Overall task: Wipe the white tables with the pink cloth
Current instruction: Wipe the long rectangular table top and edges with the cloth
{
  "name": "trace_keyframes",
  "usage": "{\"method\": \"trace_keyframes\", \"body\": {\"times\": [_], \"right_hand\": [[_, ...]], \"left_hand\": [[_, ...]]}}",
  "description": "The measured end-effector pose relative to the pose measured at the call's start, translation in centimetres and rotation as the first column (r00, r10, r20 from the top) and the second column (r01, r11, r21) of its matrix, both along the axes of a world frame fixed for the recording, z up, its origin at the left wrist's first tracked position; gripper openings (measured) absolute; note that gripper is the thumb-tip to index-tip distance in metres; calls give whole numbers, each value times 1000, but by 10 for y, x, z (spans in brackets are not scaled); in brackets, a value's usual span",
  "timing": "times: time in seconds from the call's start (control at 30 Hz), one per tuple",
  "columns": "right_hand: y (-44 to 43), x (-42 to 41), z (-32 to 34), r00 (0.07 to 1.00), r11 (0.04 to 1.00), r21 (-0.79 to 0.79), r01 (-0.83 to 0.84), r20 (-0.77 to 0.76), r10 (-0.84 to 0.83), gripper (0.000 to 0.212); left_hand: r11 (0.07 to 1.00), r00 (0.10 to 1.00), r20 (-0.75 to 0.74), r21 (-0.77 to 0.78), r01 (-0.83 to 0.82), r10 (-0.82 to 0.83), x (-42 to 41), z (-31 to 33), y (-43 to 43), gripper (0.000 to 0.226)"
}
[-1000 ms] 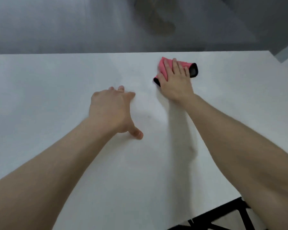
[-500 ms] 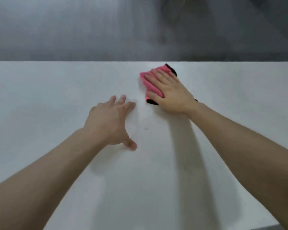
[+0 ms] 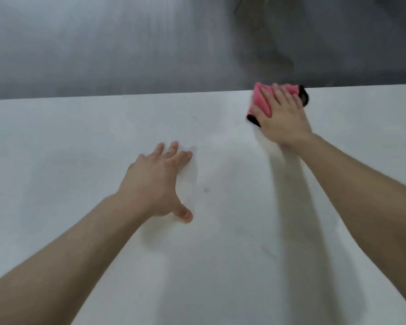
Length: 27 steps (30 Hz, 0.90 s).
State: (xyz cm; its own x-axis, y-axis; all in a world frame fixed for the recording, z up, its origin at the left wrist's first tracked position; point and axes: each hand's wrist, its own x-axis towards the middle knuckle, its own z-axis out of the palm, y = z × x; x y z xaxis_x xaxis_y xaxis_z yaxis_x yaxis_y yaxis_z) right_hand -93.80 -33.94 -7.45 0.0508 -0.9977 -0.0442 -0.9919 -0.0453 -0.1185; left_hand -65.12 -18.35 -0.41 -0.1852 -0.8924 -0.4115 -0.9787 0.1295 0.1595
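- The white table (image 3: 68,141) fills the lower view, its far edge set against a blurred grey floor (image 3: 103,43); the step in hand looks like wiping the strip along that far edge, best done with even pressure and overlapping strokes so that no band is missed and the cloth does not slip over the edge
- The left hand (image 3: 155,181) lies palm down near the middle of the table, fingers spread and fairly straight, thumb out to the side; it holds nothing and seems to brace the reach
- The right hand (image 3: 284,116) is stretched to the far edge, well apart from the left, and lies flat on the cloth, its straight fingers pressing down rather than curling round it
- The pink cloth (image 3: 260,102), folded and trimmed in black, sits under the right hand at the table's far edge, right of centre; blur hides whether its corner overhangs
- A small dark speck (image 3: 206,190) shows on the table just right of the left hand, between the two arms; a stroke back toward the near side should take it in
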Motion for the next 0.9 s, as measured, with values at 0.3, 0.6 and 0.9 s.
{"method": "trace_keyframes", "body": {"times": [0.3,0.6,0.9], "right_hand": [[3,131,6,886,883,77,-464,58,460,71],[35,-73,0,987,987,-3,158,-33,-158,77],[-4,-142,6,991,991,4,136,-2,-136,75]], "left_hand": [[1000,999,30,24,-17,17,-1,0,-1,151],[999,984,179,48,11,-19,-17,5,-3,153],[966,962,105,78,245,-253,-157,7,36,155]]}}
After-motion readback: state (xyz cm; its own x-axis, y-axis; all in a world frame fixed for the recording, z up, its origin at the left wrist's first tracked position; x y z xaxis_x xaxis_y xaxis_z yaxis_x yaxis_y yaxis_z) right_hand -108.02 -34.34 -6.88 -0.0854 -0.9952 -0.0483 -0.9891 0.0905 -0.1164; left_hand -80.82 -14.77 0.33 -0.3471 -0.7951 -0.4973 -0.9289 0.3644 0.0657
